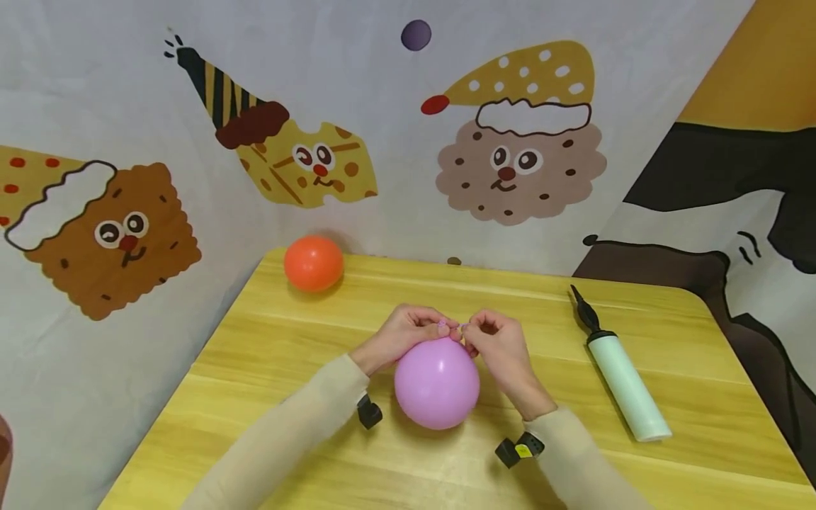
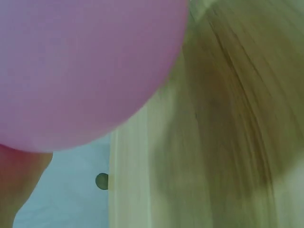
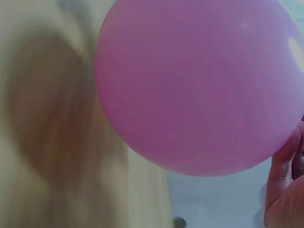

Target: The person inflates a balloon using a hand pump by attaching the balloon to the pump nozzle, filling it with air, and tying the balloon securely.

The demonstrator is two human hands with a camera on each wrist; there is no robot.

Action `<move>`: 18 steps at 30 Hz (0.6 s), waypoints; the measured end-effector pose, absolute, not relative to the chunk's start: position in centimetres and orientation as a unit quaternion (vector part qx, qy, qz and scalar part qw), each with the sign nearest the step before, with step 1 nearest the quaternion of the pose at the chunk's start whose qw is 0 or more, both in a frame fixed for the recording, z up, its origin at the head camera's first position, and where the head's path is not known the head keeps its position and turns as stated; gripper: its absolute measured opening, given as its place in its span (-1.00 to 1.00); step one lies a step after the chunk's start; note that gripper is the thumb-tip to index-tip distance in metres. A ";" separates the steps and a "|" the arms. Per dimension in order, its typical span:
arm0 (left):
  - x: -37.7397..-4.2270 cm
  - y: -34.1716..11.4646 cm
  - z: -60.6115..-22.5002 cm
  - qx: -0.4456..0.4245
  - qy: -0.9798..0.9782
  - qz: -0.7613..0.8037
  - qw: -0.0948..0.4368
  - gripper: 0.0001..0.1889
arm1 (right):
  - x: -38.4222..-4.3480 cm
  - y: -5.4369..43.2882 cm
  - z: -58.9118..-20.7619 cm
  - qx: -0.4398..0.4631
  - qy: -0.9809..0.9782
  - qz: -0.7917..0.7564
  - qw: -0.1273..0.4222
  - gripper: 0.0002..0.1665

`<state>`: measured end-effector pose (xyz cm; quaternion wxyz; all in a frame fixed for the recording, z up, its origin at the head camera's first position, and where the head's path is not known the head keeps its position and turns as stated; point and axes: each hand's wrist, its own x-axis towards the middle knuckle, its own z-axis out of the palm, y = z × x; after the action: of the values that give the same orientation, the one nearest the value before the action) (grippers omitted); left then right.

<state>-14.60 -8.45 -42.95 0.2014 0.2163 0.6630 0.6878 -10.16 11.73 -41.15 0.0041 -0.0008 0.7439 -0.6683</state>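
An inflated pink balloon (image 1: 437, 386) is held between both hands above the wooden table, its neck end pointing away from the body. At the neck, the left hand (image 1: 408, 331) pinches the rubber from the left side. Fingers of the right hand (image 1: 500, 347) pinch the neck's end from the right, close to the left fingertips. In the left wrist view the balloon (image 2: 85, 66) covers the upper left and hides most of that hand. The right wrist view shows the balloon (image 3: 199, 90) large, with part of the right hand (image 3: 287, 190) at the edge.
An orange balloon (image 1: 314, 263) rests at the table's back left corner. On the right lies a pale green hand pump (image 1: 627, 386) with a black nozzle. Behind the wooden table (image 1: 255, 397) hangs a cloth (image 1: 395, 234) printed with cartoon biscuits.
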 end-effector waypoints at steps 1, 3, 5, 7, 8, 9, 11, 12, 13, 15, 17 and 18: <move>-14.6 -8.4 -43.0 0.222 0.665 0.686 0.195 -0.74 | -10.2 11.7 -41.1 0.005 0.756 -0.654 -0.016 -0.87; -14.6 -8.3 -42.9 0.229 0.664 0.687 0.186 -0.73 | -10.4 11.6 -40.9 0.002 0.778 -0.626 -0.053 -0.86; -14.6 -8.3 -42.8 0.226 0.666 0.687 0.182 -0.74 | -10.5 11.5 -40.9 -0.014 0.794 -0.600 -0.091 -0.85; -14.7 -8.2 -42.8 0.214 0.670 0.687 0.182 -0.74 | -10.5 11.5 -41.1 -0.039 0.808 -0.574 -0.131 -0.85; -14.7 -8.1 -42.9 0.202 0.670 0.690 0.185 -0.74 | -10.6 11.5 -41.2 -0.056 0.813 -0.559 -0.153 -0.84; -14.8 -8.0 -42.9 0.187 0.671 0.692 0.189 -0.74 | -10.6 11.5 -41.4 -0.075 0.817 -0.545 -0.174 -0.84; -14.8 -7.8 -42.9 0.154 0.666 0.702 0.201 -0.74 | -10.7 11.6 -41.7 -0.109 0.819 -0.521 -0.215 -0.83; -14.8 -7.7 -42.9 0.138 0.662 0.707 0.208 -0.75 | -10.7 11.6 -41.8 -0.123 0.817 -0.514 -0.230 -0.82; -14.7 -7.6 -42.9 0.124 0.656 0.713 0.214 -0.77 | -10.7 11.6 -42.0 -0.132 0.815 -0.508 -0.244 -0.82; -14.6 -7.4 -43.0 0.101 0.644 0.724 0.225 -0.81 | -10.6 11.7 -42.1 -0.142 0.811 -0.506 -0.256 -0.80; -14.5 -7.3 -43.1 0.092 0.638 0.731 0.226 -0.85 | -10.5 11.7 -42.2 -0.138 0.811 -0.506 -0.259 -0.80; -14.5 -7.3 -43.2 0.091 0.638 0.732 0.222 -0.86 | -10.4 11.7 -42.2 -0.136 0.811 -0.507 -0.257 -0.81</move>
<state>-14.46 -7.34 -43.19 0.2219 0.0914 0.6377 0.7320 -10.44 11.66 -42.23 -0.2570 -0.1359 0.8113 -0.5072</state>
